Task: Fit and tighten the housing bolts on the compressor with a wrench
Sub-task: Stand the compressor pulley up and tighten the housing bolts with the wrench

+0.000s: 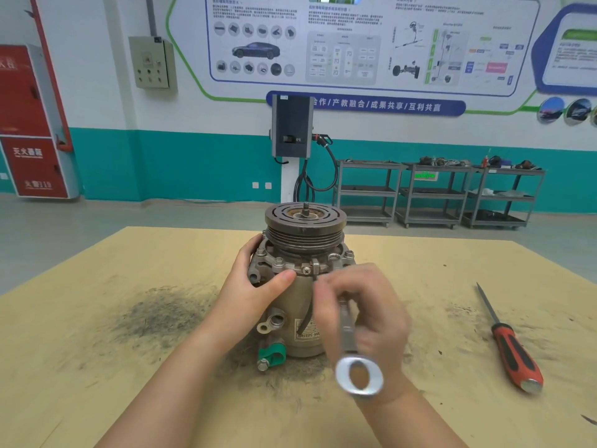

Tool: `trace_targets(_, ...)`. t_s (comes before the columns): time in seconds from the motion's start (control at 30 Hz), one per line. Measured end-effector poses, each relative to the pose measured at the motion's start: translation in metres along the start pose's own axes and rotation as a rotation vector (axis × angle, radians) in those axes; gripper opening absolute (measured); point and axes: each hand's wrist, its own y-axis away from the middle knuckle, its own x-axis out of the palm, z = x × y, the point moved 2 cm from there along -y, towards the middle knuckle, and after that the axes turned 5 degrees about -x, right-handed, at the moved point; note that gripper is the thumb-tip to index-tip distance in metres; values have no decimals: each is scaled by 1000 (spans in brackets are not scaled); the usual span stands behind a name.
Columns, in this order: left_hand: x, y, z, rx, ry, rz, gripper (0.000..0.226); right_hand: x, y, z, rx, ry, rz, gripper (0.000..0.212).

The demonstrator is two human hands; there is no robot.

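The compressor (300,305) stands upright on the wooden table (97,367), its grooved pulley (305,226) on top. Hex bolts (278,262) sit in the housing flange below the pulley. My left hand (255,286) grips the housing's left side, thumb across the front. My right hand (365,312), blurred, holds a silver wrench (350,344) in front of the housing's right side. The wrench's ring end (359,376) points toward me; its far end reaches up to the flange and is hidden by my fingers.
A screwdriver with a red and black handle (513,354) lies on the table to the right. Dark metal filings (161,312) are spread on the left and around the compressor's base. Shelving carts (436,192) and a charging post (292,130) stand by the far wall.
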Motion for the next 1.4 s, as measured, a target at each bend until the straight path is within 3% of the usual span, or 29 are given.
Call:
trace_targets(0.1, -2, -4, 5, 11, -6, 3, 76, 11, 4, 3, 19, 31, 152, 9)
trace_targets(0.2, -2, -5, 5, 19, -11, 8, 79, 5, 0, 2, 1, 57, 168, 8)
trace_targets(0.27, -1, -3, 3, 15, -1, 2, 83, -1, -7, 0, 21, 23, 82, 8)
trace_targets(0.4, 0, 2, -4, 9, -10, 8, 75, -10, -18, -3, 271, -186, -233, 22)
trace_targets(0.47, 1, 3, -6, 10, -9, 8, 75, -15, -20, -6, 384, -250, -308, 26)
trace_targets(0.6, 2, 3, -7, 14, -6, 4, 85, -19, -21, -12, 497, -342, -337, 27)
trace_targets(0.87, 1, 4, -6, 12, -22, 5, 80, -28, -29, -23, 662, -475, -362, 35)
trace_targets(0.97, 1, 4, -6, 13, -20, 4, 79, -31, -29, -33, 835, -556, -451, 51)
trace_targets(1.07, 2, 5, -7, 12, -8, 12, 84, -33, -25, -38, 931, -634, -539, 46)
trace_targets(1.13, 1, 5, -7, 6, -3, 9, 86, -32, -23, -35, 838, -570, -532, 44)
trace_targets(1.23, 1, 4, -6, -3, -16, 7, 90, -26, -16, -19, 544, -385, -414, 41)
trace_targets(1.4, 1, 0, -1, 13, 37, 11, 83, 7, 1, 5, 96, 16, 94, 15)
